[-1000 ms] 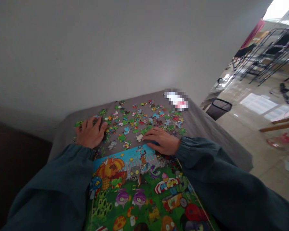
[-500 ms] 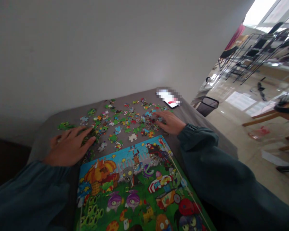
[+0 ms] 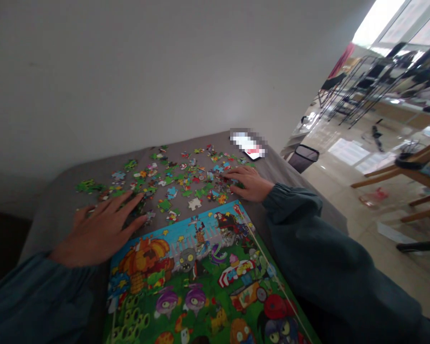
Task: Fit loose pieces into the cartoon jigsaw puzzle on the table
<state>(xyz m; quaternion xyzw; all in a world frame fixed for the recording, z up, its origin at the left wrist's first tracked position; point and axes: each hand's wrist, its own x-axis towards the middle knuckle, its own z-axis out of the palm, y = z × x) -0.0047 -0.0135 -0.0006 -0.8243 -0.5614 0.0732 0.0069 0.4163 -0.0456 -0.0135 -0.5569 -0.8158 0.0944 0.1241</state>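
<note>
My left hand (image 3: pixel 98 229) lies spread and palm down over puzzle pieces at the left of the pile, covering some of them. My right hand (image 3: pixel 249 182) rests at the pile's right side, fingers stretched out and touching pieces; nothing shows gripped in it. Loose jigsaw pieces (image 3: pixel 186 181) in green, blue and orange are scattered between both hands. One pale blank-looking piece (image 3: pixel 195 204) lies near the top edge of a cartoon picture board (image 3: pixel 200 267). That board, showing zombies and plants, sits closest to me between my forearms.
A grey cloth (image 3: pixel 75 167) covers the table, which stands against a white wall (image 3: pixel 146 71). A phone (image 3: pixel 251 145) with a lit screen lies at the far right corner. Beyond are a mesh bin (image 3: pixel 304 157), a wooden stool (image 3: pixel 415 174) and folding chairs (image 3: pixel 365 86).
My left hand has moved slightly left and nearer to me, with its fingers spread wider. The right hand stays among the pieces with hardly any shift. The whole view has tilted a little.
</note>
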